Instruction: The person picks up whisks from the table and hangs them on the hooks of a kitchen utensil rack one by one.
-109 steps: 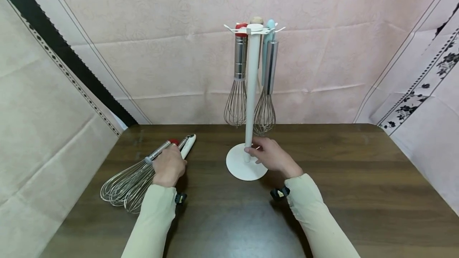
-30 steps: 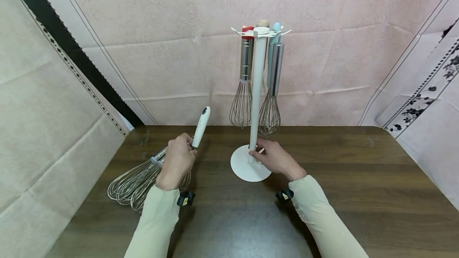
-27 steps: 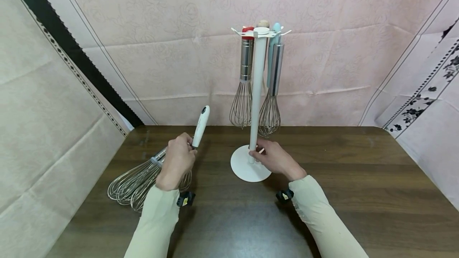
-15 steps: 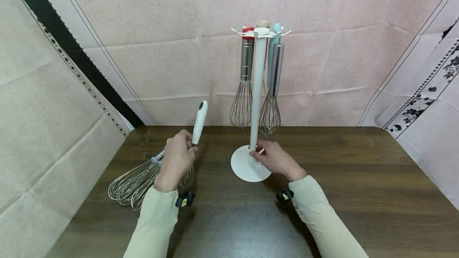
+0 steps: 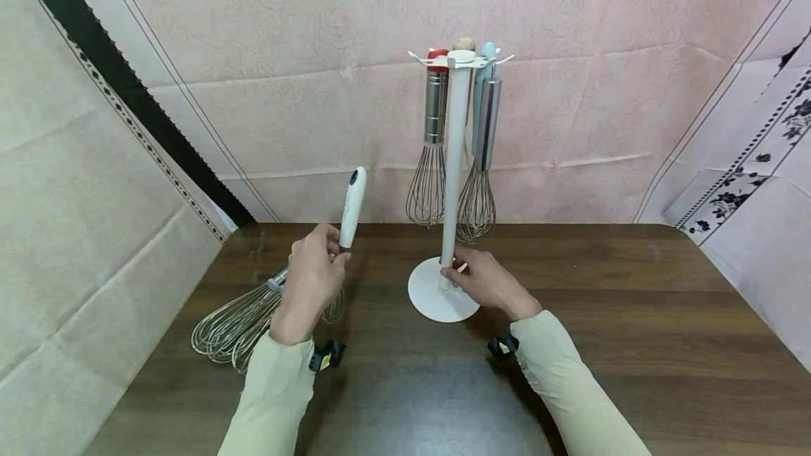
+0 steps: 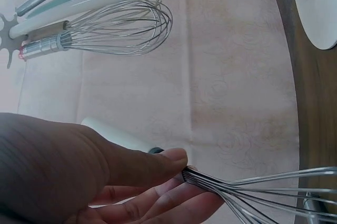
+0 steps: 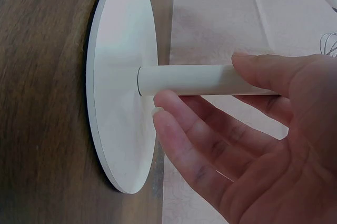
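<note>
In the head view, my left hand (image 5: pixel 309 283) pinches a white-handled whisk (image 5: pixel 353 206) at the lower end of its handle. The handle points up, leaning slightly right, and my hand partly hides the wires. The left wrist view shows thumb and fingers where the whisk's wires (image 6: pixel 210 184) gather. My right hand (image 5: pixel 491 280) holds the white pole (image 5: pixel 453 160) of an upright whisk stand just above its round base (image 5: pixel 440 307). Around that pole go thumb and index finger, while the other fingers curl loosely beside it in the right wrist view.
From the stand's hooks hang a red-topped whisk (image 5: pixel 435 108), a steel-handled whisk (image 5: pixel 487 125) and a light blue handle (image 5: pixel 478 115), with a wooden tip (image 5: pixel 464 43) behind. Wire whisk heads (image 5: pixel 234 326) lie on the brown table (image 5: pixel 608 343), left of my left hand.
My left hand has moved right and lifted the white-handled whisk from beside the lying whisks, turning its handle upward. Over the last second it rises slightly. My right hand keeps its hold on the pole.
</note>
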Tool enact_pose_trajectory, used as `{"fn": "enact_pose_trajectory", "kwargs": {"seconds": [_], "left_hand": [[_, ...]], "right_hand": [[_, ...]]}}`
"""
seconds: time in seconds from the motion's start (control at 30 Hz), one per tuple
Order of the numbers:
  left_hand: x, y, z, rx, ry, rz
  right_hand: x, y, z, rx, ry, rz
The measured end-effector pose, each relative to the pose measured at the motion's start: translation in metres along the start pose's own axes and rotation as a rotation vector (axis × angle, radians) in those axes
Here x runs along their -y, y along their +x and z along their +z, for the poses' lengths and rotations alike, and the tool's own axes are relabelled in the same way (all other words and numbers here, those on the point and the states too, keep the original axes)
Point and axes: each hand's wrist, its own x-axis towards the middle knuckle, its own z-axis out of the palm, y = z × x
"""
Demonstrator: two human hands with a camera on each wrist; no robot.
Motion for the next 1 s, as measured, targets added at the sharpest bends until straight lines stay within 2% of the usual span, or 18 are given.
{"fn": "enact_pose_trajectory", "kwargs": {"seconds": [0.6,1.0], "left_hand": [[-0.015,-0.005,-0.005,-0.127,-0.072,0.100],[-0.033,-0.009,-0.002,-0.197,-0.161,0.157]], "right_hand": [[0.000,-0.001,0.001,-0.001,-0.002,0.015],[-0.001,-0.001,0.001,0.007,0.003,0.023]]}}
